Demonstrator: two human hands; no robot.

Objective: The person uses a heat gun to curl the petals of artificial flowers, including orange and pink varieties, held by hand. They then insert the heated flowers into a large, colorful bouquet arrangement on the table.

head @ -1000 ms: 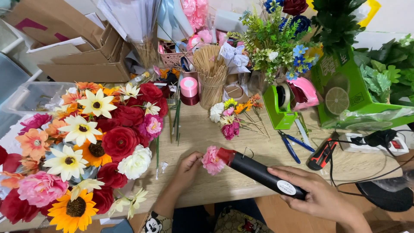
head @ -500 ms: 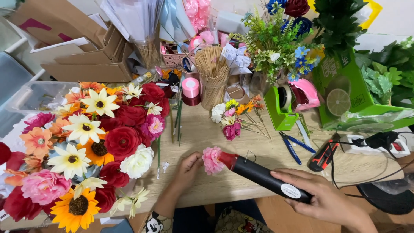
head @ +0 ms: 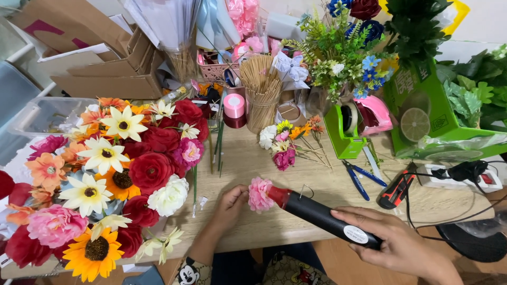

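A person's left hand (head: 228, 203) rests on a wooden counter (head: 317, 182), its fingers closed narrowly on a small pink flower head (head: 260, 194) at their tips. Just left of those fingers lies a big heap of artificial flowers (head: 113, 174) — reds, whites, oranges. The pink bloom looks light, soft and easily crushed, best pinched gently at its base rather than by the petals. Touching it from the right is the red nozzle of a black glue gun (head: 322, 217), gripped at its rear end by the right hand (head: 398, 245), fingers wrapped round the barrel. The tool seems stiff and light; its long axis slants from lower right up to upper left, the tip pointing at the bloom. Beyond the right fingers lie blue pliers (head: 362, 178).
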